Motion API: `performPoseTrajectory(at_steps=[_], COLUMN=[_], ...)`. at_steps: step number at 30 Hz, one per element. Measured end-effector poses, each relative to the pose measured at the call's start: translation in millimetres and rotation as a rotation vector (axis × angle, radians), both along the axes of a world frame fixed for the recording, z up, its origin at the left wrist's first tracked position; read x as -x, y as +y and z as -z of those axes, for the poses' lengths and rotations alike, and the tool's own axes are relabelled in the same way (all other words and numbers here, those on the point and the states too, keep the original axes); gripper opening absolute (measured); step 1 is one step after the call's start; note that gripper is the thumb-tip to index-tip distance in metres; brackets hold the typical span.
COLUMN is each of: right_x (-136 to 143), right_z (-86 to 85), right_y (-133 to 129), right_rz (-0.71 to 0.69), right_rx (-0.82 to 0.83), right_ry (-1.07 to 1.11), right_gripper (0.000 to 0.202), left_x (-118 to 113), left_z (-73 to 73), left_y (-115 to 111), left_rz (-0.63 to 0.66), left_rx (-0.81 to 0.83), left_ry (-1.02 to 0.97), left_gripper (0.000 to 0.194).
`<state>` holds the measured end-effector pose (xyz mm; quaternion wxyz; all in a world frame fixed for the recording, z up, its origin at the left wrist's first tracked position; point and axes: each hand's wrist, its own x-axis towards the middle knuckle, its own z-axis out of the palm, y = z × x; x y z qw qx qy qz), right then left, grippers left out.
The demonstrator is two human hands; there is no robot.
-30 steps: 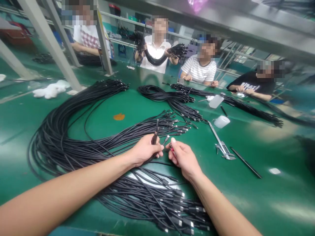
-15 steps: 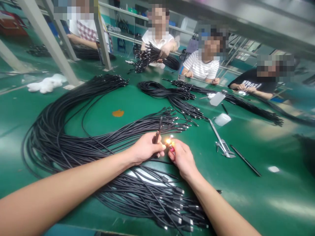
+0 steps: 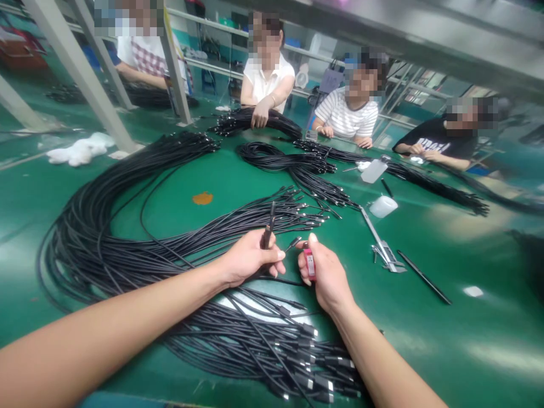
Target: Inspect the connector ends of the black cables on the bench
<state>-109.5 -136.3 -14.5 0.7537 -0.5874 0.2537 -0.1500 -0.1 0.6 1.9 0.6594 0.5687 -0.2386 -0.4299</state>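
Observation:
Near the middle of the head view, my left hand (image 3: 254, 258) is closed on a thin black cable, whose connector end (image 3: 293, 243) sticks out to the right. A dark pen-like tool (image 3: 268, 229) also stands upright in that hand. Just to the right, my right hand (image 3: 325, 272) grips a red lighter (image 3: 310, 264); no flame shows. A small gap separates the lighter from the connector. A large looped bundle of black cables (image 3: 85, 232) lies to the left and under my left arm, with many plug ends (image 3: 310, 362) below my hands.
Calipers (image 3: 382, 243), a black pen (image 3: 424, 277), a white roll (image 3: 383, 207) and a translucent bottle (image 3: 374, 169) lie to the right. More cable bundles (image 3: 272, 156) lie farther back. Grey metal posts (image 3: 79, 73) rise at left. Several people sit across the green table (image 3: 425, 351).
The flame has gone out. My right hand has moved slightly right, away from the cable end. Across the table, a person has lowered a cable bundle onto the table.

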Motion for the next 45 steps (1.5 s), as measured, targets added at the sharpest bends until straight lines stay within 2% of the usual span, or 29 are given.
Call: performPoseTrajectory(at_steps=[3, 5, 11, 15, 18, 23, 29, 32, 38, 42, 44, 45], right_x=[1.9, 1.4, -1.5, 0.0, 0.9, -0.6, 0.0, 1.5, 3.3, 3.3, 3.6, 3.7], right_z=[1.1, 1.3, 1.5, 1.7, 1.8, 2.1, 0.4, 0.3, -0.2, -1.7, -1.7, -1.1], right_y=[-0.7, 0.9, 7.3, 4.6, 0.0, -3.8, -2.3, -1.4, 4.8, 5.4, -2.5, -9.1], right_rz=[-0.027, -0.051, -0.018, -0.056, -0.057, 0.013, 0.039, 0.008, -0.044, -0.050, -0.040, -0.026], right_rx=[-0.098, -0.125, -0.110, -0.099, -0.111, -0.150, -0.196, -0.164, -0.064, -0.024, 0.078, 0.191], right_ry=[-0.166, -0.203, -0.142, -0.130, -0.143, -0.193, -0.108, -0.050, -0.006, 0.017, 0.039, 0.049], right_gripper=[0.037, 0.039, 0.053, 0.062, 0.066, 0.038, 0.051, 0.054, 0.042, 0.041, 0.045, 0.047], left_x=[0.0, 0.4, 1.7, 0.1, -1.3, -0.9, -0.3, -0.8, -0.5, -0.8, -1.3, -1.6], left_z=[-0.6, -1.4, -3.4, -1.2, -1.0, -4.1, -3.5, -2.7, -3.1, -2.6, -1.9, -1.5], left_y=[-0.3, -0.9, -0.9, 0.5, 0.3, -1.4, -1.4, -1.0, -1.9, -1.6, -0.7, -0.2], left_rz=[-0.007, -0.003, 0.078, 0.099, 0.058, -0.023, -0.049, -0.041, -0.035, -0.026, -0.018, -0.009], left_rx=[0.007, 0.014, -0.011, -0.027, -0.020, 0.004, 0.004, -0.001, -0.003, -0.007, -0.007, -0.010], left_ry=[0.018, 0.027, -0.010, -0.028, -0.021, -0.038, -0.048, -0.055, -0.075, -0.083, -0.073, -0.064], left_gripper=[0.041, 0.043, 0.044, 0.041, 0.040, 0.042, 0.043, 0.042, 0.040, 0.039, 0.039, 0.039])
